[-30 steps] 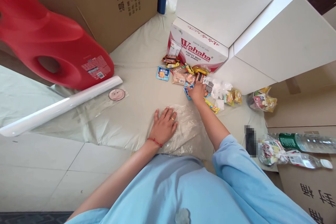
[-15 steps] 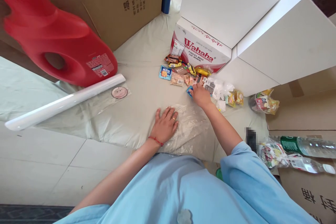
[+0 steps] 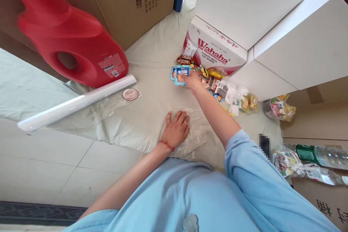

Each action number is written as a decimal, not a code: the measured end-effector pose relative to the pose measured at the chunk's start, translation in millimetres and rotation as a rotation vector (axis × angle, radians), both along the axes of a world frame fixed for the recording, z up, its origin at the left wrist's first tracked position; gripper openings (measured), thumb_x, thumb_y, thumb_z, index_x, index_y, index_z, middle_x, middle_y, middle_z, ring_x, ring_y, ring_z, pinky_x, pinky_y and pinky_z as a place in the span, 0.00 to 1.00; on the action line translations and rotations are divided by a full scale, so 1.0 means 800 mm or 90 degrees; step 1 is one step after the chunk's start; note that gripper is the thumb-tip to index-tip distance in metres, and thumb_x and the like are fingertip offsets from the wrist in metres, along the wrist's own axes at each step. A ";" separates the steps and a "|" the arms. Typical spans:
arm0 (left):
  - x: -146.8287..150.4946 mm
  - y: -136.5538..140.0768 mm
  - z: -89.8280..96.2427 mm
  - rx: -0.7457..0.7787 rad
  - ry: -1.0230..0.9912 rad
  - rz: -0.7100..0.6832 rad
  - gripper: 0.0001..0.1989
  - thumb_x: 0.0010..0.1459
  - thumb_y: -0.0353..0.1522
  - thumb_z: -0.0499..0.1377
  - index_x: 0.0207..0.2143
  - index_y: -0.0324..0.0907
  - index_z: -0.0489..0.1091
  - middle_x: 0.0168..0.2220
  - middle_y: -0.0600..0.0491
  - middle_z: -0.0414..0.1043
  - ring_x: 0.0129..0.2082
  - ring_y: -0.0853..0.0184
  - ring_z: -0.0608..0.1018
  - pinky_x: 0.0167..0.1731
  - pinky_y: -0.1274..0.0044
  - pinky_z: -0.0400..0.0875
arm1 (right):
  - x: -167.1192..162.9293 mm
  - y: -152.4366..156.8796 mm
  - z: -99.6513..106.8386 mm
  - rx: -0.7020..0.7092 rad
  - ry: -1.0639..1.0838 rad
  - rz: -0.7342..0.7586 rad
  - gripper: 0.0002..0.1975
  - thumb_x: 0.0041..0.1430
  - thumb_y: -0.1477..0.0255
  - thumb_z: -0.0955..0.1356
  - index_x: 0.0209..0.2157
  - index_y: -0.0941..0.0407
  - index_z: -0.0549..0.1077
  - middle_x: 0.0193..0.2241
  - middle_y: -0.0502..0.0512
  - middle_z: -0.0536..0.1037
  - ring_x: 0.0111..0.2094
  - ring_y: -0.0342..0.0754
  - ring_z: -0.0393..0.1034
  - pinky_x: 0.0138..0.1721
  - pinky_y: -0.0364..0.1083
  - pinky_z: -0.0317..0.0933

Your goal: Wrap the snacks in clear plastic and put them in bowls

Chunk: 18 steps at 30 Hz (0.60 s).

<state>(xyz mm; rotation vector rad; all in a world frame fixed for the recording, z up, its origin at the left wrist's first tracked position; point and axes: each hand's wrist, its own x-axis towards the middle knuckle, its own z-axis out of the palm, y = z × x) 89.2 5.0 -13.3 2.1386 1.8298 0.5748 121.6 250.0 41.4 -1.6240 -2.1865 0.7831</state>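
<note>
My right hand (image 3: 195,81) grips a small blue snack packet (image 3: 181,74) by its right edge, just over a second blue packet (image 3: 172,73) that is mostly covered. Around it lie several wrapped snacks, among them a brown packet (image 3: 214,83), a yellow packet (image 3: 216,74) and a white plastic bag (image 3: 236,92). Another blue packet (image 3: 217,96) rests below them. My left hand (image 3: 177,129) lies flat with fingers spread on a clear plastic bag (image 3: 199,134), holding nothing.
Behind the snacks stands a red and white water carton (image 3: 214,52) beside white boxes (image 3: 244,3). On the left are a big red jug (image 3: 78,40), a white roll (image 3: 78,103) and a round pink label (image 3: 130,94). Plastic bottles (image 3: 323,156) lie at the right.
My right hand has moved left and away from me, carrying the blue packet from the right of the pile to its left end. My left hand stays put; the view has shifted slightly.
</note>
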 end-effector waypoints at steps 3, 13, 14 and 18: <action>-0.001 -0.001 -0.001 0.000 -0.002 -0.004 0.23 0.72 0.37 0.48 0.63 0.42 0.69 0.68 0.43 0.65 0.71 0.53 0.62 0.72 0.48 0.42 | -0.061 0.013 -0.013 -0.013 -0.049 -0.040 0.13 0.67 0.72 0.63 0.52 0.60 0.70 0.50 0.67 0.78 0.51 0.59 0.72 0.56 0.56 0.66; -0.001 0.000 -0.005 0.014 -0.006 -0.013 0.22 0.71 0.35 0.48 0.62 0.40 0.70 0.67 0.41 0.67 0.70 0.53 0.63 0.72 0.48 0.43 | -0.084 0.033 -0.034 0.003 -0.158 -0.108 0.16 0.68 0.70 0.66 0.54 0.63 0.68 0.59 0.76 0.68 0.63 0.68 0.61 0.63 0.70 0.51; -0.001 -0.001 -0.006 0.017 -0.005 -0.012 0.22 0.71 0.35 0.48 0.62 0.41 0.70 0.67 0.42 0.67 0.70 0.53 0.63 0.72 0.48 0.43 | -0.083 0.028 -0.032 0.026 -0.166 -0.082 0.17 0.68 0.70 0.65 0.55 0.63 0.68 0.60 0.74 0.67 0.62 0.66 0.63 0.63 0.67 0.54; 0.000 -0.001 -0.008 0.025 0.001 -0.006 0.21 0.71 0.35 0.49 0.62 0.42 0.70 0.66 0.43 0.68 0.70 0.54 0.64 0.72 0.49 0.44 | -0.063 -0.005 -0.006 0.113 -0.180 0.073 0.21 0.68 0.72 0.65 0.61 0.60 0.64 0.60 0.68 0.68 0.55 0.58 0.70 0.58 0.55 0.62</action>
